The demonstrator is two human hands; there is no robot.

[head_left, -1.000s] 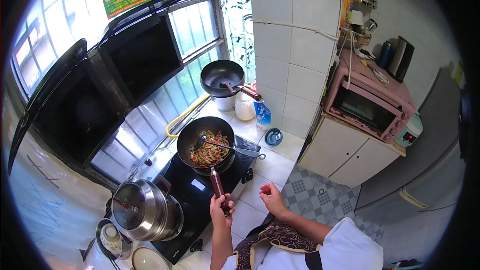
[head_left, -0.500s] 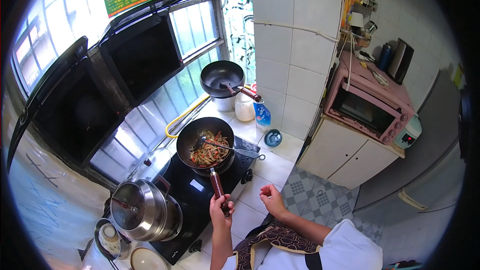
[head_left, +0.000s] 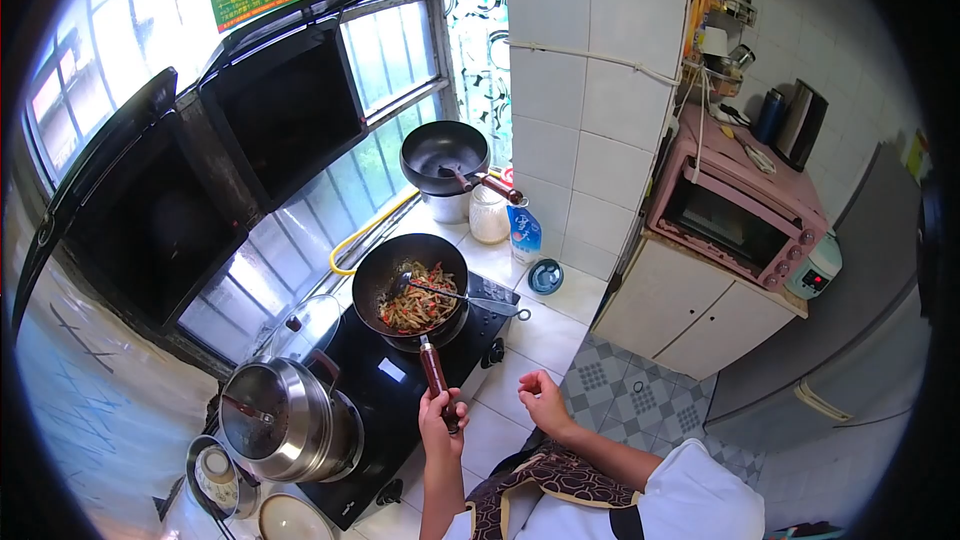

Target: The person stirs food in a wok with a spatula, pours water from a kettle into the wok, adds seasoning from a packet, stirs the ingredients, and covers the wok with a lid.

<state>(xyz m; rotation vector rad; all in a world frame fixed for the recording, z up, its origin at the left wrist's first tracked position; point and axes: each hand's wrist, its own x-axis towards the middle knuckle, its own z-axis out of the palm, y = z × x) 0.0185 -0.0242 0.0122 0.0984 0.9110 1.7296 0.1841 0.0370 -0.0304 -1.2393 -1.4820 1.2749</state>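
1. Left hand (head_left: 442,413): fingers wrap the wok handle (head_left: 432,368), probably steadying the wok (head_left: 372,278) on the cooktop's (head_left: 345,395) far side.
2. Right hand (head_left: 543,401): fingers curled inward, seemingly empty.
3. Ladle (head_left: 494,306) crosses the rim, presumably for reach.

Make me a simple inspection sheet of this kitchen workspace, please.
Surface: white tiled counter carrying a black cooktop.
Job's things: wok on the cooktop, holding chopped food; long-handled utensil resting in it.
Clutter: lidded steel pot, spare pan, jar, blue packet.
Left fingers: wrapped around the wok handle.
Right fingers: loosely curled, apart from the wok; nothing seen in them.
Cables: white cord along the tiled wall.
Surroundings: pink oven on a white cabinet; patterned grey floor.
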